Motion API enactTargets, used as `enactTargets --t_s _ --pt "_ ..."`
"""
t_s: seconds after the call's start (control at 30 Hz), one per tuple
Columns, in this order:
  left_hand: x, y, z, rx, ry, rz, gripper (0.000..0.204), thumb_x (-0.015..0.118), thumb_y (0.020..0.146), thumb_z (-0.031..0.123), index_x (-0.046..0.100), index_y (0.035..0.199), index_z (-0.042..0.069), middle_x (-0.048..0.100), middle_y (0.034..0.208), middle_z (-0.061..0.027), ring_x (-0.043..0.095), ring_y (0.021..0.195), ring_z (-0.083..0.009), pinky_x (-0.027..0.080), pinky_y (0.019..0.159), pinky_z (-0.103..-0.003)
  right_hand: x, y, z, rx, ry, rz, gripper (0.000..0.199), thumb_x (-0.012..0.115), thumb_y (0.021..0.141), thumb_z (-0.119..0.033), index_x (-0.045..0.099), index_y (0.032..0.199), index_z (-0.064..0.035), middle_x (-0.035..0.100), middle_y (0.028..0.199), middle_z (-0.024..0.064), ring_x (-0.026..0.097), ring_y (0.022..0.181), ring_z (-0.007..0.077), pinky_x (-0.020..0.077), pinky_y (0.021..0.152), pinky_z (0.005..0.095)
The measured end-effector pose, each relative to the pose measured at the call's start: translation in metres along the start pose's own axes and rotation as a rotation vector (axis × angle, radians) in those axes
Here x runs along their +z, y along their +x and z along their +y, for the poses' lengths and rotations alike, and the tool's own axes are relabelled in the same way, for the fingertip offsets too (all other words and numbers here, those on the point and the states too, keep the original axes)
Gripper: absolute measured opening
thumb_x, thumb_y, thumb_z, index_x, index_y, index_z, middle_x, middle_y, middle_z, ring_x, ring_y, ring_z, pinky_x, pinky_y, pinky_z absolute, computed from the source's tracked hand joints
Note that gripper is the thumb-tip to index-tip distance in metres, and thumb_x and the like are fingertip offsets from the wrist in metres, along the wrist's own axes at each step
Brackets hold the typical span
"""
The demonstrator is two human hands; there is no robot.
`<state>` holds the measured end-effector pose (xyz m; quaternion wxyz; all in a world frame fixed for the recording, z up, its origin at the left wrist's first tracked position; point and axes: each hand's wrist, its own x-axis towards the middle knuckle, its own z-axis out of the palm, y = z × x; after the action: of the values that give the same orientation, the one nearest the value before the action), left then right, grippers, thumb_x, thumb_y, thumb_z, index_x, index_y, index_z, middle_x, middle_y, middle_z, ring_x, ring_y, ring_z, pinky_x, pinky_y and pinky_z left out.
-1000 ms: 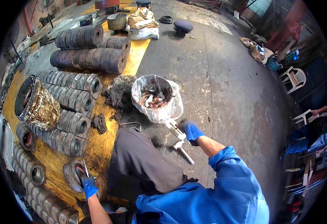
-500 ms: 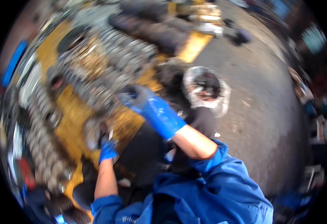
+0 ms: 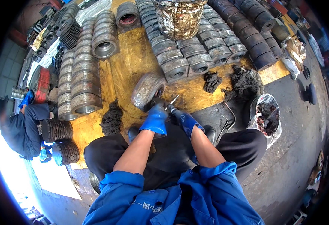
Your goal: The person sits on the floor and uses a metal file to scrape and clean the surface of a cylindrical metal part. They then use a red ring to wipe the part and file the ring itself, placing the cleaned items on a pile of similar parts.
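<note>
A worn steel ring (image 3: 142,88) lies tilted on the yellow board, its bore turned toward the right. My left hand (image 3: 155,117), in a blue glove with dark fingers, is closed at the ring's near edge; its fingertips are hard to make out against the dark bore. Close beside it, my right hand (image 3: 184,119), gloved the same way, has its fingers closed around a thin pale metal tool (image 3: 174,99). The tool's tip points up and to the right, just beside the ring. Its handle end is hidden between the hands.
Rows of steel rings (image 3: 85,84) stand left and ahead. A dirty bucket (image 3: 179,18) sits on the far rows. Dark fibre wads (image 3: 243,82), a bent metal rod (image 3: 230,114) and a lined bin (image 3: 269,120) are at right. A co-worker (image 3: 20,123) sits at far left.
My view has swung left, and blur has cleared. My right hand, earlier reached out away over other rings, has drawn back beside my left hand at the ring and now grips the thin tool.
</note>
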<state>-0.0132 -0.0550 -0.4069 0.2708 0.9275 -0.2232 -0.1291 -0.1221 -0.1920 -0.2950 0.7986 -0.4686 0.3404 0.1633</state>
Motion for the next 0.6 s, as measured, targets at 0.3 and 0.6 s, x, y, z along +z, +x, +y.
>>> enactTargets --t_s 0.3,0.6 --pt "-0.008 -0.002 0.012 -0.157 -0.237 -0.197 0.017 0.063 0.081 0.011 0.069 0.094 0.003 0.068 0.093 -0.0247 0.067 0.089 -0.0394 0.052 0.075 -0.042 0.004 0.069 0.006 -0.101 -0.2 0.004 0.039 0.052 0.098 -0.037 0.069 0.099 -0.0021 0.068 0.086 0.0076 0.061 0.073 0.0161 0.0467 0.064 0.0296" --pt "-0.058 -0.015 0.064 -0.056 0.045 -0.22 0.027 0.058 0.086 0.013 0.063 0.112 0.004 0.066 0.107 -0.0251 0.063 0.103 -0.0415 0.05 0.086 -0.045 0.016 0.042 -0.015 -0.296 -0.728 0.236 0.042 0.05 0.093 -0.035 0.069 0.096 0.0029 0.07 0.089 0.0202 0.067 0.087 0.0286 0.0479 0.073 0.0392"
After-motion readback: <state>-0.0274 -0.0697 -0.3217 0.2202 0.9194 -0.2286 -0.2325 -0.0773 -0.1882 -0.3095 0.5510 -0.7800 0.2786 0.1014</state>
